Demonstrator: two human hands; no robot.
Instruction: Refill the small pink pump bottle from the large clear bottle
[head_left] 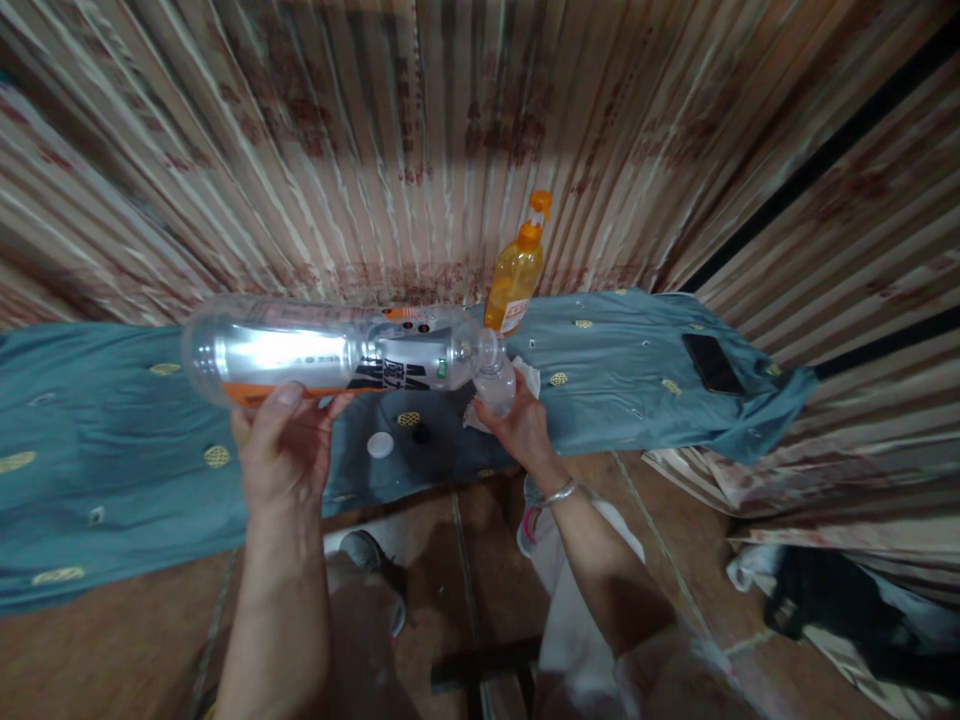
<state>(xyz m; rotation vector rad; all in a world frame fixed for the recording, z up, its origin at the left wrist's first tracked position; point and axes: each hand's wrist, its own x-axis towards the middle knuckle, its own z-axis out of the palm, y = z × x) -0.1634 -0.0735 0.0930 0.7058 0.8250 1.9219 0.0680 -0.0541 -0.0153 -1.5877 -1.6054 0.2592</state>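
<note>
My left hand (289, 435) grips a large clear plastic bottle (330, 350) with a silver and orange label, from below. The bottle lies nearly level in the air, its neck pointing right. My right hand (521, 420) is wrapped around a small translucent bottle (494, 378), held roughly upright. The large bottle's neck meets the small bottle's mouth; whether they touch I cannot tell. A crumpled white tissue (529, 377) shows around my right hand; whether it is held or lies on the cloth is unclear. On the cloth below the large bottle are a white round cap (380, 445) and a small dark cap-like object (421, 434).
Behind the small bottle stands an orange pump bottle (516, 275) with yellow liquid. A black phone (711, 364) lies at the right on the teal patterned cloth (622, 390) covering the bench. Pleated curtains (337, 150) hang behind. A dark bag (840, 610) sits on the floor, lower right.
</note>
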